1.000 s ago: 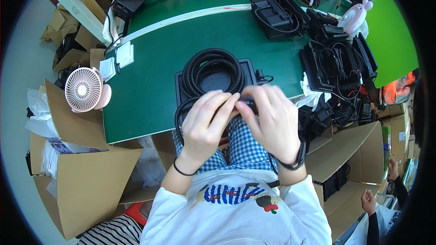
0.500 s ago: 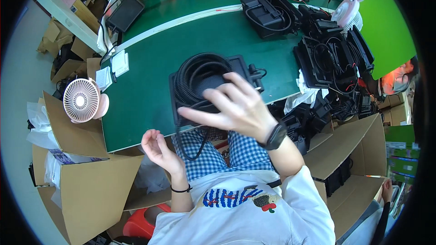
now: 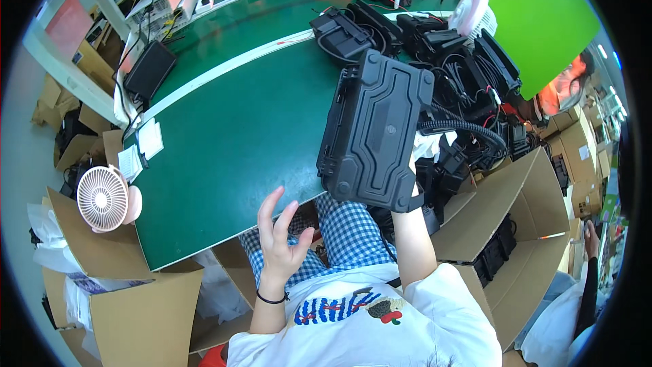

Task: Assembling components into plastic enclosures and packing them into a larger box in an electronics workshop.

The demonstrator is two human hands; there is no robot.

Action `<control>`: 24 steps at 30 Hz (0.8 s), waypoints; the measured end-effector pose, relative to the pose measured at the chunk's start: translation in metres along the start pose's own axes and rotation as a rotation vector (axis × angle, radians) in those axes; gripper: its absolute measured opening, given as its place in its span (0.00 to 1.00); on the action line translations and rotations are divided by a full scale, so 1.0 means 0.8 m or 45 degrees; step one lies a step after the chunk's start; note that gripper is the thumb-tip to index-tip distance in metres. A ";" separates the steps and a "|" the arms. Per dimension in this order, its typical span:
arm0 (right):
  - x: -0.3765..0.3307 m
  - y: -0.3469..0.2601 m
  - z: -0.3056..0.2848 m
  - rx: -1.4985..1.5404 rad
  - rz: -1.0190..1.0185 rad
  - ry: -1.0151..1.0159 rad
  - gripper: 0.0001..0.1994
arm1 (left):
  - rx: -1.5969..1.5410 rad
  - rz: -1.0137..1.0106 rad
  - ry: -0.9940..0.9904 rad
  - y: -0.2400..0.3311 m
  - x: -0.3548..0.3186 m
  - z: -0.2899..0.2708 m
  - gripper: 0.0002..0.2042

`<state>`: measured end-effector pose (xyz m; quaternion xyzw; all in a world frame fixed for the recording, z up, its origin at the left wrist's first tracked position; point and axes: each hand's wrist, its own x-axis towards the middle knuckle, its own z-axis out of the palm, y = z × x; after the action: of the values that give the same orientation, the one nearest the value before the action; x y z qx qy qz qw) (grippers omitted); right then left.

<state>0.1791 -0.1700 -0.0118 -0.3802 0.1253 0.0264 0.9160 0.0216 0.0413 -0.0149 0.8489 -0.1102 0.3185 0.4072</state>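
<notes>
A black hard plastic case point(image 3: 380, 129) with a ribbed, panelled face is tilted up above the table's right front part. My right forearm point(image 3: 414, 248) reaches up behind the case, and my right hand supports it from there; its fingers are mostly hidden. A black corrugated hose point(image 3: 468, 129) sticks out at the case's right side. My left hand point(image 3: 282, 245) is raised over my lap at the table's front edge, fingers spread, holding nothing and apart from the case.
The green table point(image 3: 224, 163) spreads ahead. Several black cases with cables point(image 3: 465, 81) crowd its right side. A pink fan point(image 3: 102, 197) stands left, near papers point(image 3: 149, 137). Open cardboard boxes flank me, left point(image 3: 146, 319) and right point(image 3: 506, 207). Another person's hand point(image 3: 591, 239) shows far right.
The black case, which lay on the table under the coiled hose, is now lifted, tilted and further right, held by my right hand. My left hand's fingers have spread. The view has shifted.
</notes>
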 end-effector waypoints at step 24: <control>0.002 0.014 0.021 -0.404 -0.057 -0.133 0.32 | 0.716 -0.384 -0.102 -0.060 -0.011 -0.026 0.14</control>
<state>0.1830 -0.1507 -0.0084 -0.5207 0.0635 0.0453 0.8502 0.0267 0.0870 -0.0406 0.9468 0.0931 0.2388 0.1945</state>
